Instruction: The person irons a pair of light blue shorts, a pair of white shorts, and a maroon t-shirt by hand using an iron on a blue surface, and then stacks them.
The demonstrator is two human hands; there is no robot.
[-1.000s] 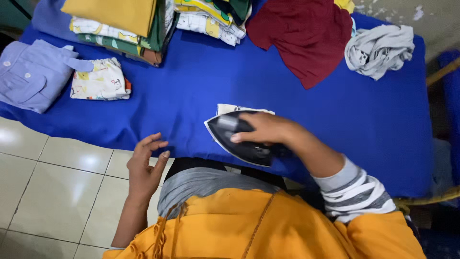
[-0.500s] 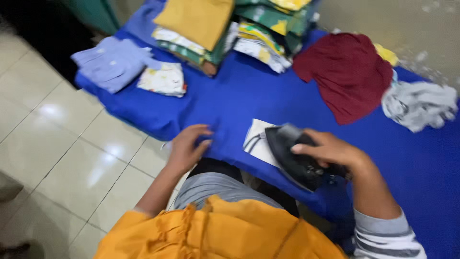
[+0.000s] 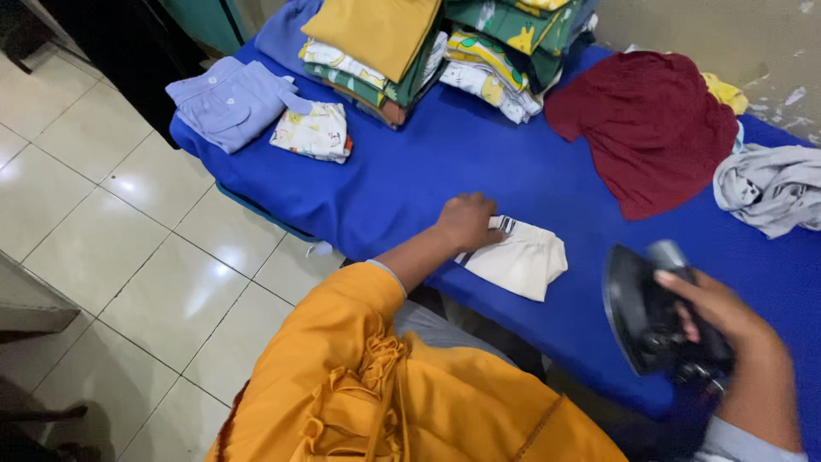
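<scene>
A table point(image 3: 445, 162) draped in bright blue cloth fills the middle. Left of the table and below its near edge, the floor point(image 3: 94, 214) is pale glossy square tile with soft patches of reflected light. Beyond the table's far right edge rises a beige wall point(image 3: 684, 34) with chipped, flaking paint. Dark furniture point(image 3: 111, 43) stands off its far left corner.

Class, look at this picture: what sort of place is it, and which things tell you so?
Probably a home ironing spot. A blue padded table carries stacks of folded clothes, the right hand holds a black iron, and the left hand rests on a small white garment.
</scene>
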